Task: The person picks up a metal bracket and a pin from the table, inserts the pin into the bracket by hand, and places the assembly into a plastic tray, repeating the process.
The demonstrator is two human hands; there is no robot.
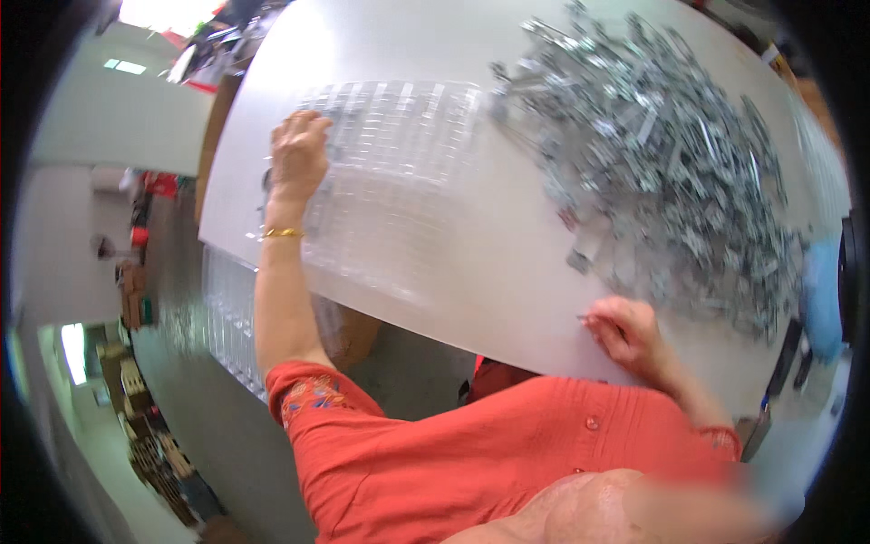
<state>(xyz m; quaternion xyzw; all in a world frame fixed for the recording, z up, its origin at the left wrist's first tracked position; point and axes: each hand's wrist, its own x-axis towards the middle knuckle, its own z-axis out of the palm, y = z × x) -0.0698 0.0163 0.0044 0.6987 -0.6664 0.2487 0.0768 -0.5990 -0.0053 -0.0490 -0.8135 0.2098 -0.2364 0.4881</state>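
Note:
My left hand [299,156] reaches to the left end of a clear plastic tray [408,122] with rows of narrow slots. Its fingers are curled and closed at the tray's edge; what they hold, if anything, is hidden. Grey metal pieces show beside that hand in the tray's left slots. A second clear ribbed sheet or tray [372,231] lies nearer to me. Over the table's near right part, my right hand [625,334] is closed in a pinch, with the dark tip of a small metal piece [582,317] sticking out from the fingertips.
A large heap of loose grey metal parts [662,154] covers the right side of the white table [507,281]. More clear trays [231,313] stand below the table's left edge. Dark-handled tools [787,358] and a blue item [823,304] lie at the far right.

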